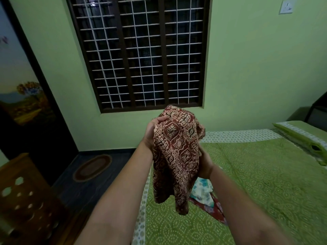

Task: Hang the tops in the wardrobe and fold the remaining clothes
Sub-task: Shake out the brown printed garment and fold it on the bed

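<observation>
The left hand grips the top at its upper edge; the right hand, at 4 o'clock from it, clutches the bunched cloth lower down. The top hangs above the bed, with other clothes at 6 o'clock.

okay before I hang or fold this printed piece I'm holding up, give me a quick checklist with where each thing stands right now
1. Left hand grips the top of the maroon printed garment: ok.
2. Right hand holds its side: ok.
3. Garment spread out enough to tell top from bottoms: not ok, bunched.
4. Hanger within reach: cannot tell, none in view.
5. Open space on the bed for folding: ok.
6. Floral clothes on the bed dealt with: not ok.
</observation>
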Action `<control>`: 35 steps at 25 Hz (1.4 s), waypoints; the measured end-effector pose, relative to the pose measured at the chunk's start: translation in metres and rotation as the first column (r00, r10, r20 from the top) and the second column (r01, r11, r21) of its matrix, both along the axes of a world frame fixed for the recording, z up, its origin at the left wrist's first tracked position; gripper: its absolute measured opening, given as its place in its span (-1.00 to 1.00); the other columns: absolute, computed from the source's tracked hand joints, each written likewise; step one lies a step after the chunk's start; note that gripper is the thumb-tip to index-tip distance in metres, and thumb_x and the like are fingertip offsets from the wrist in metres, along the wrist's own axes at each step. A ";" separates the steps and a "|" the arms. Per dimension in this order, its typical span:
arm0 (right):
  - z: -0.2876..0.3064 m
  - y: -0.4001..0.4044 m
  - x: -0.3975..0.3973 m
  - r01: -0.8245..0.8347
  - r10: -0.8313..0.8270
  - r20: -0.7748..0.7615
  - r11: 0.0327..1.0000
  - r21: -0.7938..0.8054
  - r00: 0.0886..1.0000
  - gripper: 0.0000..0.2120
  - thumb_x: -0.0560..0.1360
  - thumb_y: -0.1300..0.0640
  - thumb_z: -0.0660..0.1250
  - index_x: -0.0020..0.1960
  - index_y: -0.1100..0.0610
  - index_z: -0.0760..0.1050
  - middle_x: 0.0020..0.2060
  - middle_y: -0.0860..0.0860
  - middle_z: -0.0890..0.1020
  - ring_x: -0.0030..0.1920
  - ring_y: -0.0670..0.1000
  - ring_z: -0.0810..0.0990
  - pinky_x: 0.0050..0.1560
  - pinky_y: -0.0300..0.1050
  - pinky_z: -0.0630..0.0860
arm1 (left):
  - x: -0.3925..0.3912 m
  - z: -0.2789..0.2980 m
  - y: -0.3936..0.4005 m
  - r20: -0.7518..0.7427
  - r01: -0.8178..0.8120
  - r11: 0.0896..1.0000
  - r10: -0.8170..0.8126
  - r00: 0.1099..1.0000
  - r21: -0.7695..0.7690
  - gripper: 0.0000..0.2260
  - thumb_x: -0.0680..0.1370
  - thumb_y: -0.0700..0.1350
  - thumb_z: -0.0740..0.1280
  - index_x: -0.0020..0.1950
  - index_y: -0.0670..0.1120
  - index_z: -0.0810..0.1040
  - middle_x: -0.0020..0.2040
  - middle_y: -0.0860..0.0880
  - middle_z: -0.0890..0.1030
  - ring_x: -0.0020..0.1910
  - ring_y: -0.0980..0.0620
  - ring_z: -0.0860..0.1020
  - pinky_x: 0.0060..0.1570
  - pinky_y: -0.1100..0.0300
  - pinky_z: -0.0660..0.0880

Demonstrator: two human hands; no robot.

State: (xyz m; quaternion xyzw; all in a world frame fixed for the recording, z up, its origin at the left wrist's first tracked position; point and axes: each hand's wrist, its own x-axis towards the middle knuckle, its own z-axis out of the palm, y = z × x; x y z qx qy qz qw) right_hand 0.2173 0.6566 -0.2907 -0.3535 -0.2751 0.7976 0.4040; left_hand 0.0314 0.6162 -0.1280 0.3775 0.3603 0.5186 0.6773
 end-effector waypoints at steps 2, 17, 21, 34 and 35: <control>0.000 -0.001 0.005 0.069 -0.072 -0.067 0.996 -0.050 0.995 -0.22 0.39 -0.48 0.14 0.25 0.13 0.53 -0.24 0.11 0.63 -0.44 0.02 0.51 -0.30 -0.12 0.52 | -0.009 -0.007 -0.003 0.034 0.011 0.999 -0.010 0.999 -0.047 -0.75 0.63 -0.18 0.07 -0.08 -0.25 0.48 -0.32 -0.13 0.67 -0.39 -0.02 0.65 -0.16 0.08 0.53; -0.010 -0.019 -0.006 0.219 -0.219 -0.001 0.976 -0.012 0.976 -0.40 0.57 -0.30 0.04 0.18 0.15 0.58 0.11 0.22 0.63 0.08 0.22 0.60 0.05 0.12 0.48 | -0.022 -0.036 0.009 0.059 0.025 0.996 -0.020 0.998 -0.091 -0.59 0.59 0.08 0.16 0.17 -0.23 0.52 0.11 -0.27 0.58 0.00 -0.20 0.60 0.04 -0.08 0.51; -0.021 -0.016 0.034 0.286 -0.284 0.063 0.958 -0.016 0.957 -0.49 0.56 -0.11 0.18 0.29 0.26 0.48 0.11 0.26 0.62 0.04 0.22 0.63 0.05 0.09 0.51 | -0.069 -0.074 0.012 -0.171 0.056 0.983 -0.087 0.981 -0.175 -0.29 0.46 0.39 0.13 0.32 -0.15 0.46 0.25 -0.25 0.55 0.23 -0.26 0.51 0.25 -0.16 0.39; 0.001 -0.011 0.071 0.114 -0.126 0.305 0.992 0.060 0.944 -0.52 0.43 0.02 0.41 0.23 0.30 0.50 0.07 0.22 0.65 0.06 0.17 0.66 0.23 0.12 0.45 | -0.103 -0.130 0.041 -0.353 -0.314 0.928 0.230 0.907 -0.202 -0.21 0.35 0.45 0.26 0.26 -0.18 0.49 0.14 -0.16 0.63 0.13 -0.20 0.58 0.20 -0.16 0.47; 0.000 -0.012 0.072 0.154 -0.170 0.254 0.985 0.082 0.952 -0.57 0.48 0.02 0.33 0.20 0.31 0.51 0.04 0.21 0.66 0.01 0.15 0.67 0.18 0.10 0.46 | -0.109 -0.141 0.048 -0.391 -0.372 0.911 0.282 0.876 -0.177 -0.09 0.25 0.46 0.35 0.33 -0.19 0.44 0.20 -0.17 0.60 0.15 -0.20 0.56 0.20 -0.18 0.46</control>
